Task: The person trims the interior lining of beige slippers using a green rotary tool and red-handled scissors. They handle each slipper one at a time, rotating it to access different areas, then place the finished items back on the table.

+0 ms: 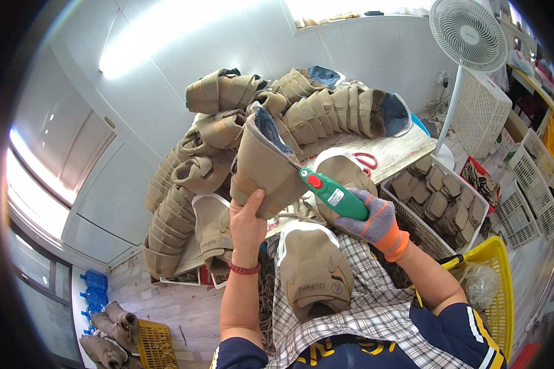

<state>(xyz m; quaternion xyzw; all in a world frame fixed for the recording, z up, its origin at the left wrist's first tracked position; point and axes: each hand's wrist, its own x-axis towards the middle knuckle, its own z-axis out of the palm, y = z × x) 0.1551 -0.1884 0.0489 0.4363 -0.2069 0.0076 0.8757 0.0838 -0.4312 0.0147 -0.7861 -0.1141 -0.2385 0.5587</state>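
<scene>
In the head view, we see the work mid-step on one piece: our bare left hand (pixel 247 212) pinches a tan shoe upper (pixel 268 172) near the clock's centre, while our gloved right hand (pixel 375 224) wraps a green tool (pixel 335 192) at four o'clock. The tool's tip meets the upper's right edge, or nearly; we cannot tell whether it is cutting or running.

Plenty lies around us: a nested stack (pixel 172 227) at eight to nine o'clock, a nested row (pixel 338 111) at one, and a single upper (pixel 317 270) on our lap between five and six. We cannot tell which are finished, so how much is left stays unclear; this piece, we judge, is not done.

The held upper stands tilted, its opening toward twelve, matte tan outside with fuzzy blue-grey lining. Red-handled scissors (pixel 366 161) lie at two to three o'clock.
</scene>
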